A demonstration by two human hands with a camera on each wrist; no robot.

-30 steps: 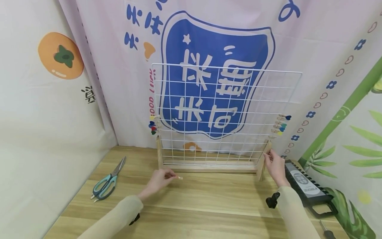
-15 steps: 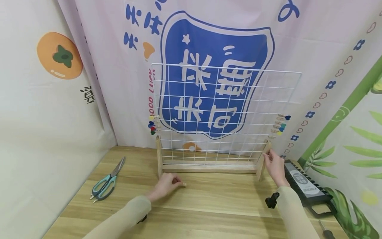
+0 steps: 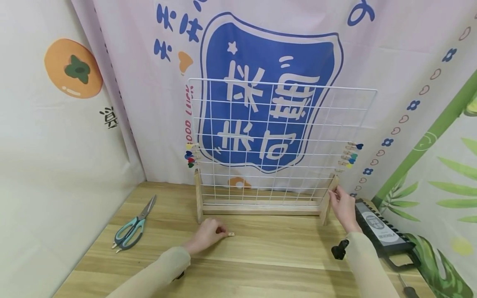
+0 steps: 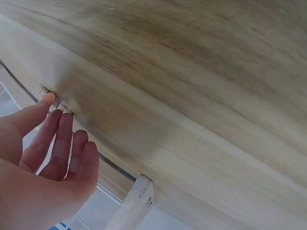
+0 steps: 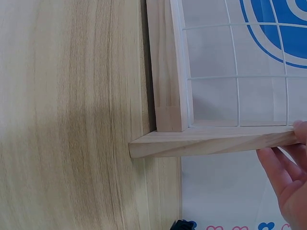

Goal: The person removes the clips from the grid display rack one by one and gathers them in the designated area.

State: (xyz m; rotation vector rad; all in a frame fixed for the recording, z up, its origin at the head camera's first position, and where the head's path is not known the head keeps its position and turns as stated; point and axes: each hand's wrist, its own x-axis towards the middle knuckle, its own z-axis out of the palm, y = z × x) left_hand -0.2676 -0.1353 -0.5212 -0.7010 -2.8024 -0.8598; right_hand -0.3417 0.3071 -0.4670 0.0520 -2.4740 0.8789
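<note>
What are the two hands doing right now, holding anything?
Left hand: fingers loosely curled on the table, fingertips at a small wooden clip; whether it grips the clip cannot be told.
Right hand: holds the wooden stand's right post.

Looks like a staged craft/hobby corner, not a real living room or workshop: pale wood-grain desk (image 3: pixel 261 252) boxed in on three sides by printed cloth backdrops (image 3: pixel 112 103) (blue shield with white characters, orange persimmon, green bamboo). White wire grid panel on a light wooden stand (image 3: pixel 275 136) sits at the desk's back edge with small coloured heart clothespins (image 3: pixel 191 155) clipped on. Teal-handled scissors (image 3: pixel 130 229) near the left edge, black plastic tool case (image 3: pixel 380 229) at the right edge.
</note>
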